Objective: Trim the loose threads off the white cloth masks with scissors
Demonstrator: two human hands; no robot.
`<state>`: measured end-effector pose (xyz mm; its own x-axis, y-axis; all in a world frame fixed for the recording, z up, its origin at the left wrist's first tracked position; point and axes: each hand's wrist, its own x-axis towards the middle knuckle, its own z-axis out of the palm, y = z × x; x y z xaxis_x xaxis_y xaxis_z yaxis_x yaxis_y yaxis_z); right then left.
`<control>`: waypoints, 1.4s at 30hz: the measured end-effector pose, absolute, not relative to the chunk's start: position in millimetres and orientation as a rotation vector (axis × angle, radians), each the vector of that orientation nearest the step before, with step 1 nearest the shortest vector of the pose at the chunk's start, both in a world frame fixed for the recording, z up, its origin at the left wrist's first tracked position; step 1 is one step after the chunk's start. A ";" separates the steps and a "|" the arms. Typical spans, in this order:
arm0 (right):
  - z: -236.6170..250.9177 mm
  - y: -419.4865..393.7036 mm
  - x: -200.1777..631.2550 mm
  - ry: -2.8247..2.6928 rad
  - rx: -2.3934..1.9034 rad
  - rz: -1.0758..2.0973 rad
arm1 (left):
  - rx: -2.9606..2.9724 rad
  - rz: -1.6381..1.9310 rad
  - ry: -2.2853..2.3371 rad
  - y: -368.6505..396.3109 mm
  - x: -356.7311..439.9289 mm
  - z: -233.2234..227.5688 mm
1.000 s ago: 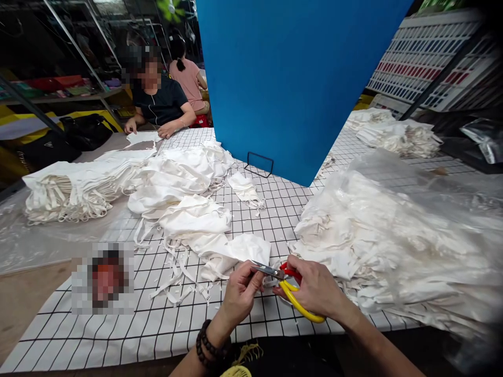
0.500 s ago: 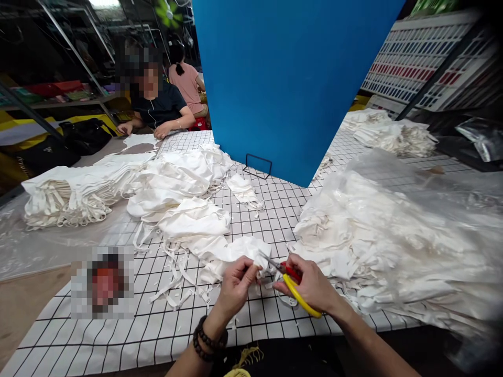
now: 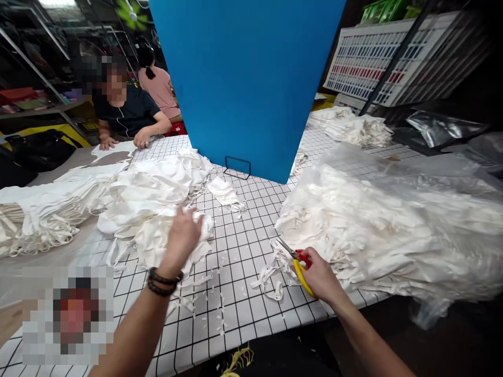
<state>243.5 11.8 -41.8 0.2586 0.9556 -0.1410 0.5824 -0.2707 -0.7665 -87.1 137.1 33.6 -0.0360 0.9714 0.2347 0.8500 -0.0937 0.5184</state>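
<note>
scissors (image 3: 296, 260), yellow-red handles, blades seemingly closed

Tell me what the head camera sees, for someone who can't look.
A person's right hand holds scissors beside a bagged heap of white cloth, while the left hand rests on another cloth pile. Scraps litter the checked table.

Scissors (image 3: 299, 264) had yellow and red handles, grey blades. Cloth pieces (image 3: 149, 201) were white, as were scraps (image 3: 271, 277). Table cover (image 3: 243, 230) was white with a black grid. Board (image 3: 243, 78) was plain blue. Bracelet (image 3: 163, 280) was dark brown beads.
</note>
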 end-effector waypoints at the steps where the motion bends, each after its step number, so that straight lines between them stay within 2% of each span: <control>1: -45.6 14.1 239.8 -1.364 -1.970 0.765 | 2.041 0.710 1.706 125.6 -62.2 17.9; 6: -57.9 26.5 240.6 -1.294 -1.967 0.677 | 2.085 0.489 1.284 89.4 47.4 -47.8; 11: -66.9 20.6 258.2 -1.205 -1.868 0.781 | 2.045 0.519 1.224 99.4 77.3 -65.4; 19: -62.1 27.2 253.7 -1.117 -1.544 0.882 | 1.890 0.740 1.169 92.3 50.9 -40.9; 28: -15.9 66.1 205.8 -1.321 -1.150 1.057 | 1.933 1.016 1.141 74.4 -1.9 13.0; 31: 5.7 87.0 198.0 -1.467 -1.146 1.077 | 1.866 1.068 1.152 66.1 -29.7 36.8; 34: 17.1 109.8 186.0 -1.668 -1.103 1.295 | 1.766 1.033 1.166 54.0 -49.7 51.2; 39: -3.7 132.0 158.2 -1.845 -0.958 2.048 | 1.634 0.897 1.297 39.2 -64.2 42.1; 42: -17.6 135.1 151.9 -1.943 -0.971 2.176 | 1.483 0.919 1.366 38.9 -71.6 32.1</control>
